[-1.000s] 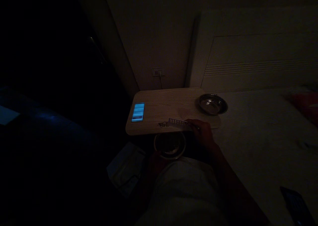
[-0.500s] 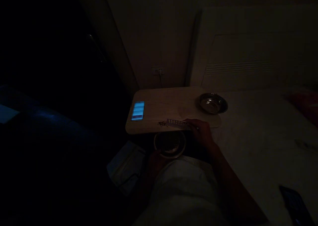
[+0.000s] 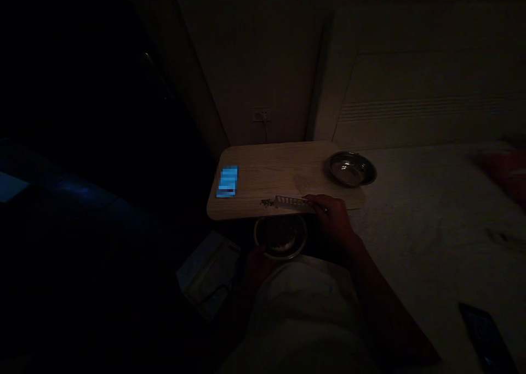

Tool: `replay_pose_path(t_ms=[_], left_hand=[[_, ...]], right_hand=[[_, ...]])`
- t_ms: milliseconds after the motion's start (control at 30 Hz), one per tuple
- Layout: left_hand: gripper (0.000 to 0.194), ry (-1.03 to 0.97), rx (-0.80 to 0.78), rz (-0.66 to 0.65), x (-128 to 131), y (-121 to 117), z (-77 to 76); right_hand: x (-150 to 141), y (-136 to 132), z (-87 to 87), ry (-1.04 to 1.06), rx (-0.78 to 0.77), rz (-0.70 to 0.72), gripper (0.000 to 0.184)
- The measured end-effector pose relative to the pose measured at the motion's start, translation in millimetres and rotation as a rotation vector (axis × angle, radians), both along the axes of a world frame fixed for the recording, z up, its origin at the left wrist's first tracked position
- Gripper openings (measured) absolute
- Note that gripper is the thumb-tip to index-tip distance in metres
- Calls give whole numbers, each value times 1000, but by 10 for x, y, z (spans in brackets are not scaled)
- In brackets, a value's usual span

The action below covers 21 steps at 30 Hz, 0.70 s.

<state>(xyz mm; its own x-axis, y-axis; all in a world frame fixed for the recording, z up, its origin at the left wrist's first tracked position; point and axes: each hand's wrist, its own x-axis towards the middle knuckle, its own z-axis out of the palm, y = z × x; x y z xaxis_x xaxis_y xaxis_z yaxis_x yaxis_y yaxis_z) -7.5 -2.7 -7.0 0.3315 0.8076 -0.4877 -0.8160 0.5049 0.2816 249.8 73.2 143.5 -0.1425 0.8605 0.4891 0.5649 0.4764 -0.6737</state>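
In my right hand (image 3: 332,216) is a knife (image 3: 290,202) with a row of slots along its blade; my fingers are closed round its handle. The blade lies low over the front part of a small wooden table (image 3: 267,168). Just left of its tip, dark small bits (image 3: 268,203) are scattered on the wood. Below the table's front edge, my left hand (image 3: 258,264) grips the near left rim of a metal bowl (image 3: 304,245), thumb over the edge. Dark stuff shows inside that bowl, too dim to name.
A second metal bowl (image 3: 352,170) stands at the table's right end. A lit phone (image 3: 227,182) lies at the left end. A dark phone (image 3: 485,330) rests on the pale bed (image 3: 419,226) at right. Behind is a wall socket (image 3: 261,114) with a plug. The room is very dark.
Both hands, the knife and the bowl hold nearly the same places. The whole view has shifted very slightly.
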Motion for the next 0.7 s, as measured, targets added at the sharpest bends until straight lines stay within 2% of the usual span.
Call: replay_pose_path(t_ms=[133, 267, 400, 633, 700], left_hand=[[34, 18, -65, -33, -13, 13, 64], [34, -59, -31, -64, 3, 15, 123], [38, -54, -14, -43, 17, 10, 108], [36, -2, -72, -9, 23, 18, 107], [38, 6, -78, 19, 18, 18, 118]], right_hand=[[12, -18, 36, -14, -6, 8, 28], [43, -35, 54, -13, -18, 6, 29], [70, -36, 58, -2, -21, 27, 27], [121, -81, 103, 8, -69, 95, 25], [129, -90, 103, 49, -81, 77, 24]])
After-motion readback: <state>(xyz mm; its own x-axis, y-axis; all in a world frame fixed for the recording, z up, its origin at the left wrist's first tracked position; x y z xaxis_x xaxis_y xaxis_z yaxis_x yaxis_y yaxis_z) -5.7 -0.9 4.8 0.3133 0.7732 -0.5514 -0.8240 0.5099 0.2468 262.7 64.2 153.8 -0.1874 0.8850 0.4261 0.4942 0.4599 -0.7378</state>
